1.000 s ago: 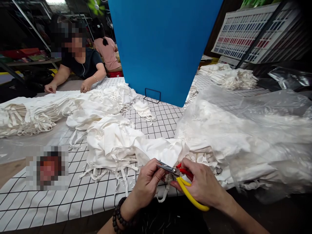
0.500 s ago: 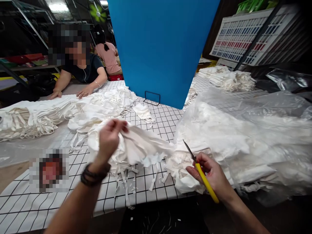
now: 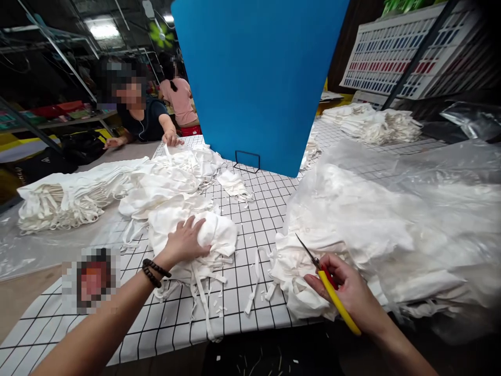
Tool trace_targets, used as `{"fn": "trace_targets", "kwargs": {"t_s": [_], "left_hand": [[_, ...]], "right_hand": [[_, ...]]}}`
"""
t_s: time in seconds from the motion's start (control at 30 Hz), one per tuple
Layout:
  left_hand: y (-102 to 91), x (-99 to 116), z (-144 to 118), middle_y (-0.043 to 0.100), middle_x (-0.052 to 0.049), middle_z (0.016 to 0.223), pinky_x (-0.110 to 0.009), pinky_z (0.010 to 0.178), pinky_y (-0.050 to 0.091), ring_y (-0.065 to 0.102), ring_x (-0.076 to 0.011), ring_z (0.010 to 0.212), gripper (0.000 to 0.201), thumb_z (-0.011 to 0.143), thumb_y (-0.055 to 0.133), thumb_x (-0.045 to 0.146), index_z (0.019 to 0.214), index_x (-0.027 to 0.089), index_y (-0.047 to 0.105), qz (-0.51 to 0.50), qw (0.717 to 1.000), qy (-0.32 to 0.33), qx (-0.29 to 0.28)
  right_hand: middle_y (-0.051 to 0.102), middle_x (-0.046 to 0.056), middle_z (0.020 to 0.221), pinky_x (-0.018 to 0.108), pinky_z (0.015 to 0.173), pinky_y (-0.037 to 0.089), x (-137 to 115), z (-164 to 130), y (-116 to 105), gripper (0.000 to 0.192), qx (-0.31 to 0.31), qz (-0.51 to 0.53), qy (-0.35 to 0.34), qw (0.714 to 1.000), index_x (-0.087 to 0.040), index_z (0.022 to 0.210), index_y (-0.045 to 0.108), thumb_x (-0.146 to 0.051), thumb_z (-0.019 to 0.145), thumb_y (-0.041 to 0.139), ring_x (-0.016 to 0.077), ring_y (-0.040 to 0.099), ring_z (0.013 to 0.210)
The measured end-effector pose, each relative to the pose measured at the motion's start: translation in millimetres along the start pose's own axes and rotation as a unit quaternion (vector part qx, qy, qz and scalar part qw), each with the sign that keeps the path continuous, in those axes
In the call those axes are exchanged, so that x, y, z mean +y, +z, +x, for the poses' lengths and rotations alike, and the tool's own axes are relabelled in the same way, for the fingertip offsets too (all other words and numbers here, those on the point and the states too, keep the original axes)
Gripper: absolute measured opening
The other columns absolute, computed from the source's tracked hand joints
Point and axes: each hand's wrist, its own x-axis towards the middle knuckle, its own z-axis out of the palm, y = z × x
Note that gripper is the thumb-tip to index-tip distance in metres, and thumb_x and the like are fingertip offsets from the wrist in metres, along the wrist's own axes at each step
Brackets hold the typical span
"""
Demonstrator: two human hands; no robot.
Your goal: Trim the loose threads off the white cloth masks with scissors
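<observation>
My left hand (image 3: 189, 239) lies with fingers spread on a pile of white cloth pieces (image 3: 219, 234) near the table's front. Thin straps and small white scraps (image 3: 221, 308) trail from the pile onto the grid-patterned tablecloth (image 3: 242, 284). In my right hand (image 3: 344, 284) are yellow-handled scissors (image 3: 337, 300), red on the inner side, with their narrow blades pointing up and to the left. That hand is by a second heap of white cloth pieces (image 3: 293, 261), partly under clear plastic. Whether its fingertips touch the heap I cannot tell.
A tall blue board (image 3: 258, 83) stands mid-table on a black wire stand (image 3: 247, 162). Stacked white pieces with loops (image 3: 74, 201) lie left. A large clear plastic bag (image 3: 391, 209) of white cloth fills the right. Across the table sits a co-worker (image 3: 143, 122); another person (image 3: 180, 99) is behind.
My left hand has come down from a raised pinch on a white cloth piece and now rests open on the pile. The scissors stay in my right hand. The co-worker's arms have shifted.
</observation>
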Motion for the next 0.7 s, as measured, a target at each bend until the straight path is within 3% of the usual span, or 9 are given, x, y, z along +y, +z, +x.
{"fn": "trace_targets", "kwargs": {"t_s": [0.1,0.2,0.33,0.5,0.6,0.7], "left_hand": [[4.1,-7.8,6.2,0.014,-0.016,0.159,-0.06,0.086,0.044,0.024,-0.0511,0.133,0.103,0.06,0.066,0.06,0.149,0.03,0.025,-0.008,1.0,-0.018,-0.002],[-1.8,-22.6,13.4,0.008,-0.017,0.159,-0.062,0.092,0.037,0.02,-0.0541,0.134,0.109,0.052,0.072,0.057,0.147,0.027,0.029,-0.015,0.999,-0.045,-0.014],[-1.9,-36.6,18.1,0.032,-0.021,0.145,-0.054,0.098,0.035,0.036,-0.0497,0.127,0.097,0.053,0.073,0.049,0.139,0.021,0.041,-0.031,0.997,-0.069,-0.009],[-6.1,-37.2,19.9,0.05,-0.016,0.122,-0.038,0.081,0.049,0.057,-0.0349,0.105,0.077,0.057,0.069,0.026,0.13,0.017,0.048,-0.042,0.994,-0.093,0.037],[-35.4,-39.9,24.4,0.056,-0.011,0.112,-0.032,0.074,0.051,0.061,-0.0274,0.093,0.064,0.061,0.07,0.019,0.122,0.018,0.055,-0.041,0.993,-0.081,0.078],[-95.5,-51.5,37.4,0.055,-0.013,0.116,-0.037,0.081,0.051,0.059,-0.0288,0.098,0.051,0.073,0.067,0.021,0.122,0.013,0.054,-0.026,0.983,-0.074,0.164]], "right_hand": [[0.046,-0.005,0.061,0.023,0.05,0.04,6.3,-2.0,-0.9,0.035,0.009,-0.008,0.001,1.0,-0.022,0.073,0.046,-0.049,0.075,0.069,0.0121,0.044,0.055],[0.046,-0.005,0.059,0.023,0.05,0.041,17.7,-5.4,1.4,0.036,0.029,-0.014,0.005,0.999,-0.023,0.071,0.045,-0.049,0.074,0.069,0.0125,0.044,0.055],[0.047,-0.005,0.057,0.023,0.047,0.041,31.3,-8.4,5.4,0.037,0.043,-0.006,0.017,0.999,-0.023,0.069,0.045,-0.05,0.071,0.071,0.0133,0.046,0.053],[0.047,-0.004,0.056,0.022,0.046,0.042,38.7,-8.2,2.9,0.036,0.057,0.003,0.007,0.998,-0.023,0.067,0.045,-0.05,0.072,0.069,0.0132,0.048,0.051],[0.05,-0.004,0.056,0.021,0.046,0.045,44.8,-8.0,-3.3,0.033,0.03,-0.025,-0.004,0.999,-0.023,0.067,0.048,-0.048,0.074,0.068,0.0135,0.051,0.05],[0.052,-0.003,0.058,0.022,0.047,0.046,49.4,-9.4,-7.4,0.031,0.027,-0.045,-0.012,0.999,-0.023,0.068,0.048,-0.046,0.075,0.067,0.0141,0.053,0.051]]}}
